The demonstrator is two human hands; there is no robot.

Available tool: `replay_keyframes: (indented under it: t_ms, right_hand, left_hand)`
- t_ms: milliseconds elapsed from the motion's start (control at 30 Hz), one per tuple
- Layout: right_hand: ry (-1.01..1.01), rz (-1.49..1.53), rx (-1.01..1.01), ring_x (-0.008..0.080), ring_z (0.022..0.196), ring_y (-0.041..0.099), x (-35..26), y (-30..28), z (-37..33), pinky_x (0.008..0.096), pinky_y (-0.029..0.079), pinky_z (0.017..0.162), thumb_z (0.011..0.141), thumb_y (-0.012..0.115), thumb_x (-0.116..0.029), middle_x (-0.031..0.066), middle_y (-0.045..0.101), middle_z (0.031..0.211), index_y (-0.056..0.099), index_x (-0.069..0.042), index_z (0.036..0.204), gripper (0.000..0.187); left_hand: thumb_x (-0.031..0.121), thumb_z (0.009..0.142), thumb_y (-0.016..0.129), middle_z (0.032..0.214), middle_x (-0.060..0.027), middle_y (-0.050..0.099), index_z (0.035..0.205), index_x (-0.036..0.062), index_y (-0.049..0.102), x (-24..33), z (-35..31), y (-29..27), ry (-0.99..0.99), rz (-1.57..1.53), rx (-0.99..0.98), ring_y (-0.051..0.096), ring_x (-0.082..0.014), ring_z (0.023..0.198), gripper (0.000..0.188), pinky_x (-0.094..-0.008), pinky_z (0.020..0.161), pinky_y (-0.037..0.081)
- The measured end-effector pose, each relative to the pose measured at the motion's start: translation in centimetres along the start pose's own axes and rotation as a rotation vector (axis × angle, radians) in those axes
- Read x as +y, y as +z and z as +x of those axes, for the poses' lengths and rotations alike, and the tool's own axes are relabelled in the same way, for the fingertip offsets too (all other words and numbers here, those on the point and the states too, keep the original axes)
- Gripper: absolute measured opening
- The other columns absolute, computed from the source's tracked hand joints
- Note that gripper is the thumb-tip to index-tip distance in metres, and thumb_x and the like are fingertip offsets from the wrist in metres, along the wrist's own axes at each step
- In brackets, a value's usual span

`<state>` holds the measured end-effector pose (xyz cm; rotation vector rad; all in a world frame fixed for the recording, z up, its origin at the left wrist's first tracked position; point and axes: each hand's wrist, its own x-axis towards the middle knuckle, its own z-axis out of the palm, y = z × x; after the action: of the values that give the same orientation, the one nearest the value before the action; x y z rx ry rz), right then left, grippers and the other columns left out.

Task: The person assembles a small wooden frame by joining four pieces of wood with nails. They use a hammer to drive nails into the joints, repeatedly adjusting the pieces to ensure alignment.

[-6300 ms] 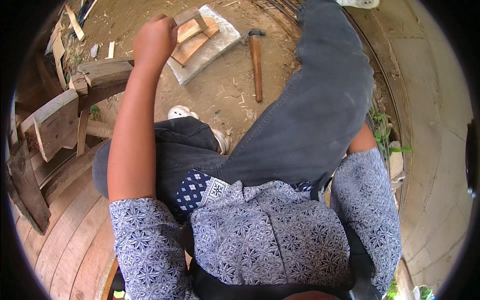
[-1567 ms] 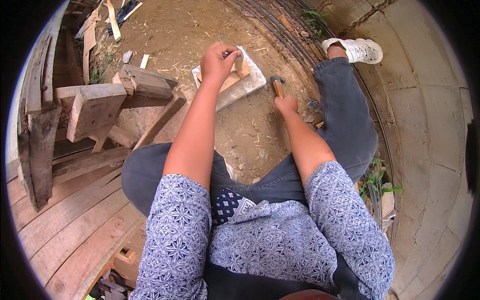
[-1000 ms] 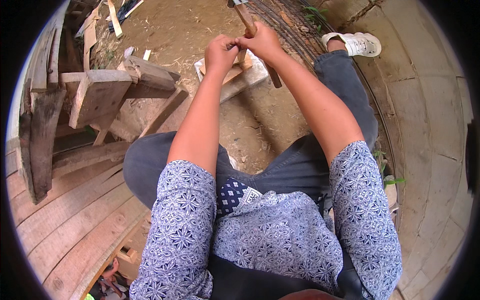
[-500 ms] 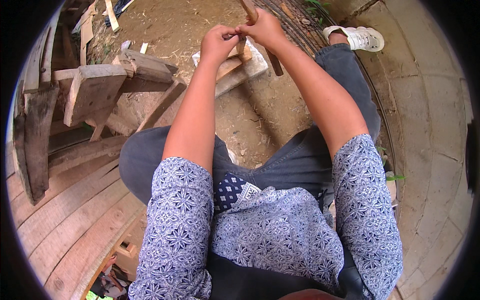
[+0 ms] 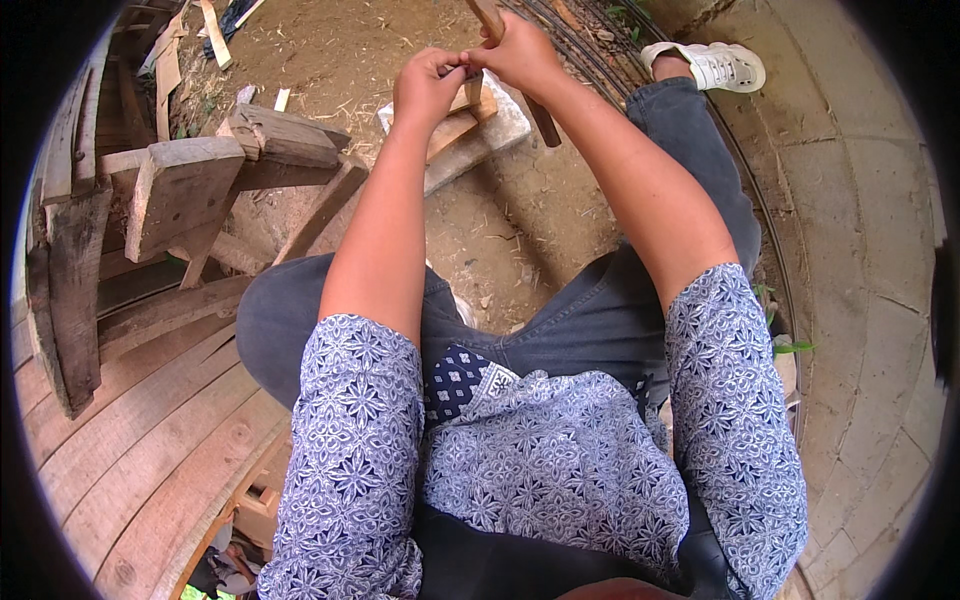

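Note:
At the top of the view, both my hands meet above some pieces of wood (image 5: 462,128) lying on a pale stone block (image 5: 478,155). My right hand (image 5: 518,55) is closed around a wooden stick (image 5: 543,122), which slants past the palm; its upper end runs toward the picture's top edge, so I cannot tell what is on it. The fingers of my left hand (image 5: 424,84) are pinched together against the right hand's fingertips. Whatever sits between those fingertips is too small or hidden to name.
Old wooden framework (image 5: 185,190) and long planks (image 5: 165,440) stand at my left. Wood scraps (image 5: 215,35) lie on the dirt at the far left. Dark rods or pipes (image 5: 590,55) run beside the concrete paving (image 5: 850,250) at right. Part of another person (image 5: 232,568) shows lower left.
Both hands keep almost the same pose, still joined at the fingertips with the stick in the right hand. The whole view has shifted very slightly.

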<state>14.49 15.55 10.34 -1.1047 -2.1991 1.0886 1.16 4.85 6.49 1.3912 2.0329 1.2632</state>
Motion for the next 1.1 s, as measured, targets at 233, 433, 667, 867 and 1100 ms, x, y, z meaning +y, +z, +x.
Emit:
replay_keyframes:
  t_ms: [233, 433, 667, 867, 1100]
  right_hand:
    - [-0.006, -0.08, 0.004, 0.0208, 0.084, 0.072, -0.4, -0.1, -0.2, 0.034, 0.055, 0.075, 0.073, 0.086, -0.032, 0.0109, 0.074, 0.092, 0.064, -0.001, 0.106, 0.05]
    - [0.021, -0.045, -0.001, 0.0199, 0.08, 0.071, -0.9, -0.1, -0.3, 0.0338, 0.055, 0.071, 0.077, 0.083, -0.028, 0.0118, 0.073, 0.089, 0.065, -0.002, 0.104, 0.042]
    - [0.034, -0.012, -0.017, 0.0174, 0.076, 0.07, -0.2, -0.2, -0.3, 0.0322, 0.055, 0.067, 0.073, 0.087, -0.034, 0.0088, 0.073, 0.089, 0.063, -0.001, 0.105, 0.051]
    - [-0.006, -0.025, 0.01, 0.0153, 0.07, 0.069, 0.0, 0.3, -0.4, 0.0315, 0.054, 0.065, 0.073, 0.088, -0.037, 0.0085, 0.073, 0.085, 0.065, -0.003, 0.101, 0.051]
    - [0.086, 0.1, -0.026, 0.0116, 0.06, 0.062, -0.5, -2.9, -1.6, 0.0295, 0.05, 0.053, 0.089, 0.072, -0.049, 0.0028, 0.063, 0.07, 0.066, -0.004, 0.091, 0.045]
  left_hand:
    - [0.011, 0.087, 0.073, 0.092, -0.0015, 0.069, 0.103, 0.0076, 0.076, -0.2, 0.0, 0.0, 0.0, -0.018, -0.01, 0.063, -0.0115, 0.076, 0.017, -0.0269, 0.07, 0.052]
    - [0.01, 0.086, 0.072, 0.092, -0.0019, 0.069, 0.103, 0.0072, 0.077, -0.2, 0.0, 0.0, 0.007, 0.023, -0.01, 0.063, -0.0117, 0.076, 0.017, -0.0268, 0.07, 0.052]
    - [0.011, 0.084, 0.073, 0.092, -0.0022, 0.07, 0.101, 0.0073, 0.077, -0.2, 0.1, 0.2, 0.037, 0.013, 0.007, 0.061, -0.0124, 0.075, 0.018, -0.028, 0.071, 0.052]
    - [0.012, 0.08, 0.074, 0.092, -0.0026, 0.07, 0.1, 0.0077, 0.076, 0.2, -0.2, -0.3, 0.038, 0.076, 0.005, 0.062, -0.014, 0.074, 0.02, -0.0285, 0.071, 0.052]
    - [0.021, 0.083, 0.078, 0.089, -0.0026, 0.069, 0.099, 0.0083, 0.077, 0.2, -0.4, 0.1, 0.05, 0.087, 0.008, 0.061, -0.0144, 0.075, 0.02, -0.0296, 0.07, 0.051]
